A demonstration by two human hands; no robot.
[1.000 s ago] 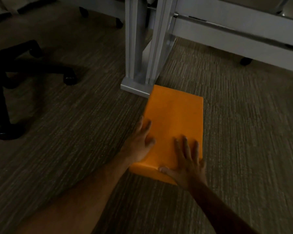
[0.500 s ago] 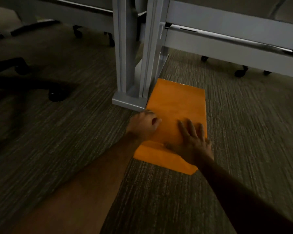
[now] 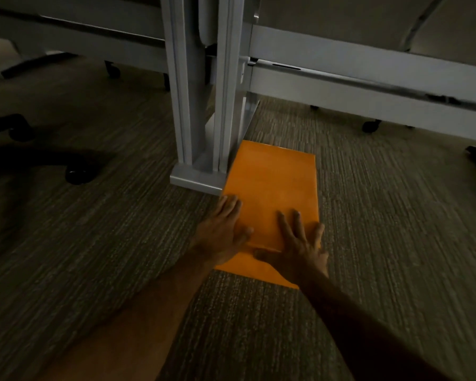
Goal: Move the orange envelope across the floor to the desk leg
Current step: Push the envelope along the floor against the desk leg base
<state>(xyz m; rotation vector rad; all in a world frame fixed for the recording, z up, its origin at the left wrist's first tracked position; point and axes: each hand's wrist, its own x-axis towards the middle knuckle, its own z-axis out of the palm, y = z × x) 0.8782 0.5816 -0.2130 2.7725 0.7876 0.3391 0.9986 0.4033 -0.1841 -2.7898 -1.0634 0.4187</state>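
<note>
The orange envelope (image 3: pixel 272 188) lies flat on the carpet, its left edge against the right side of the grey metal desk leg (image 3: pixel 204 105) and its foot plate (image 3: pixel 195 181). My left hand (image 3: pixel 223 232) rests flat on the envelope's near left part, fingers spread, just in front of the foot plate. On the near right part my right hand (image 3: pixel 297 243) presses flat, fingers apart. Neither hand curls around the envelope. Its near edge shows behind my wrists.
Striped grey-brown carpet (image 3: pixel 396 243) covers the floor. A black office chair base with casters (image 3: pixel 74 171) stands at the left. A grey desk rail (image 3: pixel 368 86) runs to the right, with small casters (image 3: pixel 371 125) behind it.
The envelope has slid forward alongside the desk leg under both palms. My left hand curled half a second ago and is flat again now. The view has moved closer to the leg.
</note>
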